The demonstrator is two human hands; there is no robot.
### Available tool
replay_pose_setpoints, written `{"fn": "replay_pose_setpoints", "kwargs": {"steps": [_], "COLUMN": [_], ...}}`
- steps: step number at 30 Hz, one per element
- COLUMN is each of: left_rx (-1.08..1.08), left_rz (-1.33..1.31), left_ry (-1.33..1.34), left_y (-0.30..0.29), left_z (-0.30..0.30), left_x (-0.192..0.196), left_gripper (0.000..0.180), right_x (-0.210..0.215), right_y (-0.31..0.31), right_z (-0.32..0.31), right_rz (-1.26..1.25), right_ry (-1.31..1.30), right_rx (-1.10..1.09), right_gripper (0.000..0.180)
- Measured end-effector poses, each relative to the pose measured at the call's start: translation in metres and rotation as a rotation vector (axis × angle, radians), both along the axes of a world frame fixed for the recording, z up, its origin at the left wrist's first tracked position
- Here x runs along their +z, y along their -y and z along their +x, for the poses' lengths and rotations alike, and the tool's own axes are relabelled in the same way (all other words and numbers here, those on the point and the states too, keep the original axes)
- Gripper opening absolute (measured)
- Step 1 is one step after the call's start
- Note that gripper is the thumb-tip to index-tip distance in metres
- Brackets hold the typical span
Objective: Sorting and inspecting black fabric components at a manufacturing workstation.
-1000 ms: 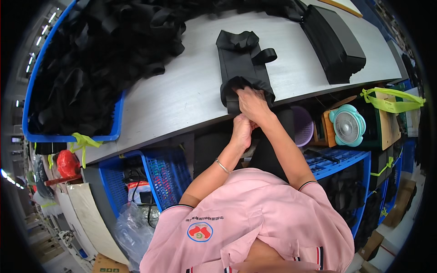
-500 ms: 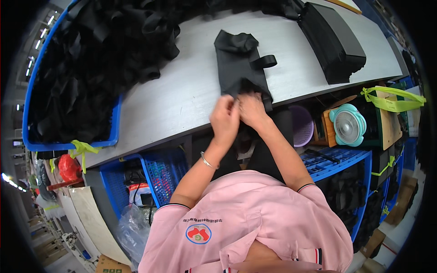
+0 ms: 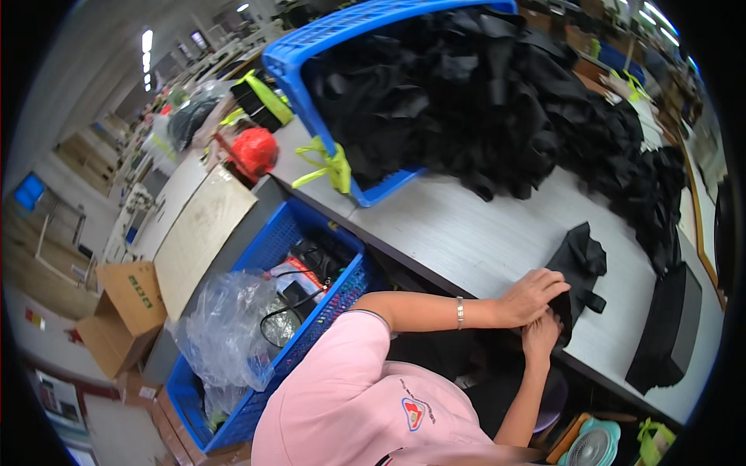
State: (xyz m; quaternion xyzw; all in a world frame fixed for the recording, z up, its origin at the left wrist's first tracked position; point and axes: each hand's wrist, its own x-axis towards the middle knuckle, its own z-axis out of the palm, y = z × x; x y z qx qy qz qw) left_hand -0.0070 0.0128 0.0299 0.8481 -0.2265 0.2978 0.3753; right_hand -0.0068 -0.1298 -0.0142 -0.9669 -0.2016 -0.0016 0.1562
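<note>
A flat black fabric piece [image 3: 573, 268] with a small side loop and a crumpled far end lies at the front edge of the table. At its near end are both my hands, close together. My left hand [image 3: 533, 298], with a silver bracelet on the wrist, has its fingers bent and closed at the fabric's edge. Just below it, my right hand [image 3: 542, 335] pinches the same end, its fingertips partly hidden by the left hand and the cloth.
A blue crate [image 3: 291, 85] spills a heap of black fabric pieces [image 3: 482, 101] over the grey table [image 3: 466, 233]. A stack of black panels [image 3: 670, 330] stands right. Below left is a blue basket [image 3: 311, 338] with clear plastic [image 3: 225, 330]; a turquoise fan [image 3: 592, 446] sits lower right.
My view has swung left, so the table and hands now sit farther right in the picture. Both hands stay at the near end of the black fabric piece, the left now crossing over the right.
</note>
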Motion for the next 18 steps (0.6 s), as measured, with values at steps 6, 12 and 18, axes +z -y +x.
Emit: {"fn": "replay_pose_setpoints", "kwargs": {"steps": [6, 12, 18], "left_rx": [-0.243, -0.299, -0.311], "left_rz": [0.437, 0.48, 0.528], "left_ry": [0.145, 0.27, 0.269], "left_y": [0.038, 0.121, 0.077], "left_z": [0.05, 0.053, 0.069], "left_x": [-0.012, -0.032, -0.014], "left_gripper": [0.012, 0.012, 0.009], "right_x": [-0.063, -0.18, -0.1], "right_y": [0.01, 0.064, 0.027], "right_z": [0.021, 0.054, 0.027], "right_rz": [0.037, 0.112, 0.113], "right_ry": [0.038, -0.267, 0.37], "right_rx": [0.116, 0.168, 0.191], "right_gripper": [0.04, 0.053, 0.037]}}
